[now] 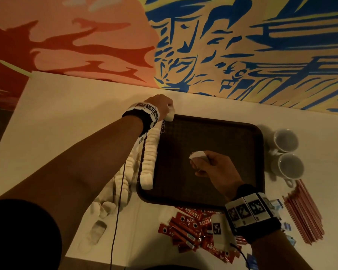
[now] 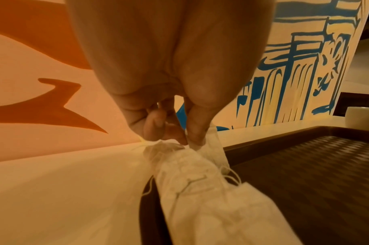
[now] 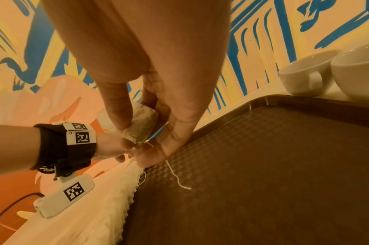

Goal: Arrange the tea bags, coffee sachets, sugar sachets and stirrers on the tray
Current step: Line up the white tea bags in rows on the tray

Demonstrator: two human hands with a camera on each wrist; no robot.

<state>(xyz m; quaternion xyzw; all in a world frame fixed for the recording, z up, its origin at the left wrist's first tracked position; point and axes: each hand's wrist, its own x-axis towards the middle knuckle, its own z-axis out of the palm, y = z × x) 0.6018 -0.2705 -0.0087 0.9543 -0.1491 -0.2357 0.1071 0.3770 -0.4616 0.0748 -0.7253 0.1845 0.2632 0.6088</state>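
A dark brown tray [image 1: 213,133] lies on the white table. A row of white tea bags [image 1: 149,156] stands along its left edge. My left hand [image 1: 165,109] pinches a tea bag [image 2: 212,145] at the row's far end, by the tray's far left corner. Above the tray's middle my right hand [image 1: 202,162] pinches another tea bag [image 3: 142,128], whose string [image 3: 176,175] hangs down to the tray. Red coffee sachets [image 1: 189,225] are heaped in front of the tray. Pink stirrers [image 1: 304,211] and blue sugar sachets [image 1: 277,203] lie at the right.
Loose tea bags [image 1: 121,188] lie on the table left of the tray. Two white cups [image 1: 286,140] stand at the tray's right side. A painted wall [image 1: 242,45] rises right behind the table. The table's left edge [image 1: 8,123] is near my left forearm.
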